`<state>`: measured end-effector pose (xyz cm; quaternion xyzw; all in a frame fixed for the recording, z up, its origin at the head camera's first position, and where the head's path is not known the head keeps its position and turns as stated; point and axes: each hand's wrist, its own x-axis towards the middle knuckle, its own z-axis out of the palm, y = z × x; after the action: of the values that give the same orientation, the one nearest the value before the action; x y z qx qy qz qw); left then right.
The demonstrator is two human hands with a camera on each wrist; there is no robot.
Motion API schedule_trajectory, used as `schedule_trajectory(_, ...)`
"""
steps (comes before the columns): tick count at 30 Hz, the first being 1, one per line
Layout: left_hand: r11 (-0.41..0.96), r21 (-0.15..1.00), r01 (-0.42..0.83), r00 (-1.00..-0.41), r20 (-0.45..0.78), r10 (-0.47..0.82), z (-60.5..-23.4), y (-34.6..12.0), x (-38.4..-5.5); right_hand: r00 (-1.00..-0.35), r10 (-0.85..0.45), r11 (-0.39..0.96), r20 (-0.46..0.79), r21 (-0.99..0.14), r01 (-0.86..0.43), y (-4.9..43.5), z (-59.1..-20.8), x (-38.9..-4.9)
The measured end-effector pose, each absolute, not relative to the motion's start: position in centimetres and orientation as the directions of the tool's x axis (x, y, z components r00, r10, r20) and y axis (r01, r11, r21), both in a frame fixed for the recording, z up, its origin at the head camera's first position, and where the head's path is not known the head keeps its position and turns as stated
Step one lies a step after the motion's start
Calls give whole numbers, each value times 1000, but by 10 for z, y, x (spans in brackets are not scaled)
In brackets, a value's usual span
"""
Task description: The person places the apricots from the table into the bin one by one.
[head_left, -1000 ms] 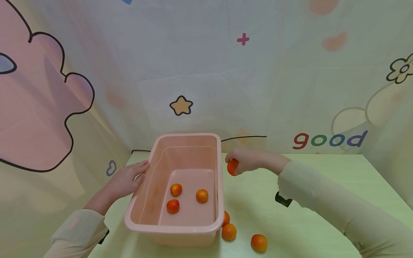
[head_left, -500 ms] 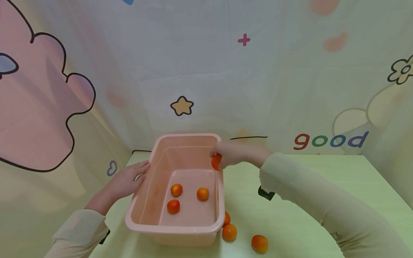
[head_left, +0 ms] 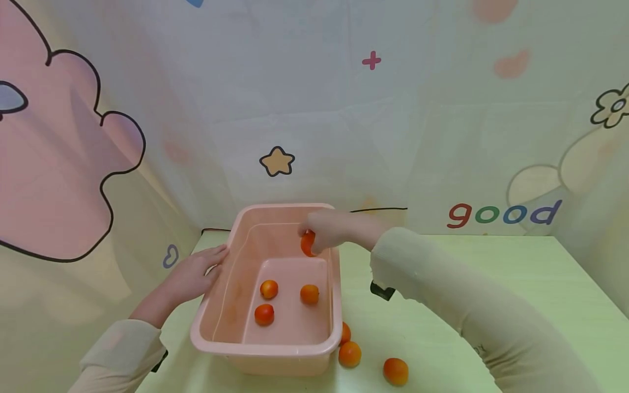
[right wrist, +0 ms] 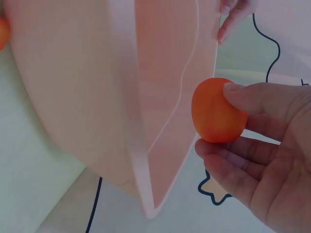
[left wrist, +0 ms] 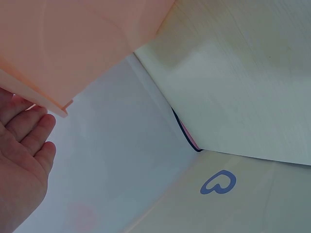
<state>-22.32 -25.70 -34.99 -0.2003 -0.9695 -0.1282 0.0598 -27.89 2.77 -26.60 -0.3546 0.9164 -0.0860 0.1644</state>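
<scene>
Tub (head_left: pixel 275 350) sits on the table (head_left: pixel 555 273), curtain (head_left: pixel 314 98) behind. 3 fruits (head_left: pixel 264 315) inside it, 3 more fruits (head_left: pixel 349 354) hanging out right of its near end. Left hand (head_left: pixel 194 275) is at its left rim, right hand (head_left: pixel 333 229) above the far right part with 1 fruit (head_left: pixel 307 244).

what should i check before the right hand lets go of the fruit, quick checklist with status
1. Right hand has a grip on the held fruit: ok, pinched.
2. Held fruit is over the pink tub: ok, it appears inside the rim, toward the far end.
3. Left hand is at the tub: ok, touching its left rim.
4. Three fruits inside are out of the way: ok, all lie nearer the person.
5. Drop height is low: cannot tell.
6. All fruit is off the table: not ok, three fruits outside lie right of the tub.
</scene>
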Motion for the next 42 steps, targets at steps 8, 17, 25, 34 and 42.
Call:
schedule_trajectory(8,887,233,398,-916,152,371,-351,-256,-224,-708,-649,759,-280,-301,-577,5,-275,-276)
schedule_trajectory(17,883,243,400,-915,155,372,-347,-254,-221,-680,-680,725,-274,-385,-571,-8,-293,-267)
schedule_trajectory(25,881,240,408,-911,163,378,-347,-255,-222,-665,-691,717,-285,-387,-579,-11,-315,-259)
schedule_trajectory(34,878,252,406,-913,162,375,-348,-256,-221,-646,-684,722,-339,-447,-529,-11,-334,-253)
schedule_trajectory(42,882,253,398,-916,154,370,-350,-257,-223,-624,-675,733,-394,-448,-511,-11,-343,-247)
